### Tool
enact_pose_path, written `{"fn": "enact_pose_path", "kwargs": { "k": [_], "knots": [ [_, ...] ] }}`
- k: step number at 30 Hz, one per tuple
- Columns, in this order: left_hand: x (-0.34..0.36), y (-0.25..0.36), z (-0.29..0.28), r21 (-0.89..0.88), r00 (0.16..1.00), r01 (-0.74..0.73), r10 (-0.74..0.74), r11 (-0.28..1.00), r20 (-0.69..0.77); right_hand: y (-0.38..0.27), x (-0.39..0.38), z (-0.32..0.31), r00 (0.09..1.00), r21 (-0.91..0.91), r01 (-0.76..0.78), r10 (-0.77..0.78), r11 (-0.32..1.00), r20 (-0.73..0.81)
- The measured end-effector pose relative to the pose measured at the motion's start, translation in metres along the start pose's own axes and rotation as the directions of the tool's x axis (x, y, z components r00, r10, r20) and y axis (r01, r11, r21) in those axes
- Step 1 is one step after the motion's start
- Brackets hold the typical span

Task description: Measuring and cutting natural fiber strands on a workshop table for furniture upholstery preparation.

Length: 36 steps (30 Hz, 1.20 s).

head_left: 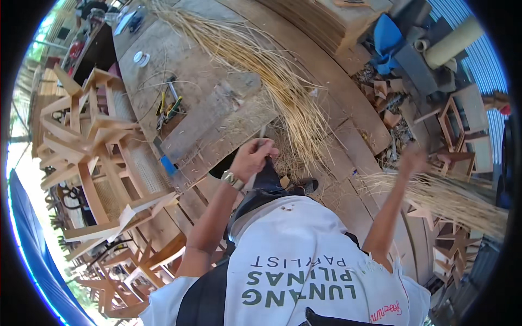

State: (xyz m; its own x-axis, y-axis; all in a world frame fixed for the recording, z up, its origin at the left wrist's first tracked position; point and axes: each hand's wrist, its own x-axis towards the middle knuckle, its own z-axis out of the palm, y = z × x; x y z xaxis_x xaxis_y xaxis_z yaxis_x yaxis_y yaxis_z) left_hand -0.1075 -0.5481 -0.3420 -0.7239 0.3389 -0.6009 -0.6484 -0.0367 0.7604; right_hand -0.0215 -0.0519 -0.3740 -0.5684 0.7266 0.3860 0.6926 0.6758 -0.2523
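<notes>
My left hand (254,159), a watch (232,180) on its wrist, is closed near my lap beside a worn wooden board (217,120). A pale narrow piece shows just past its fingers, and I cannot make out whether they grip it. Out to the right, my right hand (413,162) is smeared by motion, so its fingers are unclear. It is nearest to a bundle of long pale strands (451,198) that look like rattan or straw. A larger bundle of yellowish strands (283,81) lies ahead, its loose ends near my knees.
Pliers (175,107) and other hand tools lie left of the board, with a white round object (141,58) farther off. Wooden chair frames (98,141) crowd the left side. Stacked boards (315,27), a blue plastic piece (386,41) and wood scraps (389,98) stand at the far right.
</notes>
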Motion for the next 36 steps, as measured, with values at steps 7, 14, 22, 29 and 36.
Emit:
{"fn": "enact_pose_path", "kwargs": {
  "k": [7,14,22,29,36],
  "knots": [
    [0.022,0.037,-0.151,-0.120,0.953,-0.172,0.135,0.978,-0.272,-0.420,-0.097,0.060,0.564,0.741,0.266,-0.723,0.617,0.400],
    [0.080,0.068,-0.260,-0.226,0.943,-0.149,0.070,0.963,-0.325,-0.656,-0.133,0.191,0.315,0.696,0.516,-0.866,0.499,0.388],
    [0.104,0.075,-0.325,-0.264,0.944,-0.123,0.030,0.957,-0.329,-0.746,-0.183,0.270,0.339,0.476,0.690,-0.824,0.546,0.455],
    [0.116,0.086,-0.371,-0.296,0.936,-0.128,0.017,0.947,-0.350,-0.777,-0.176,0.289,0.459,0.329,0.674,-0.723,0.662,0.517],
    [0.189,0.146,-0.382,-0.165,0.927,-0.177,0.108,0.970,-0.359,-0.786,-0.140,0.240,-0.033,0.459,-0.504,-0.548,0.731,0.836]
  ]
}}
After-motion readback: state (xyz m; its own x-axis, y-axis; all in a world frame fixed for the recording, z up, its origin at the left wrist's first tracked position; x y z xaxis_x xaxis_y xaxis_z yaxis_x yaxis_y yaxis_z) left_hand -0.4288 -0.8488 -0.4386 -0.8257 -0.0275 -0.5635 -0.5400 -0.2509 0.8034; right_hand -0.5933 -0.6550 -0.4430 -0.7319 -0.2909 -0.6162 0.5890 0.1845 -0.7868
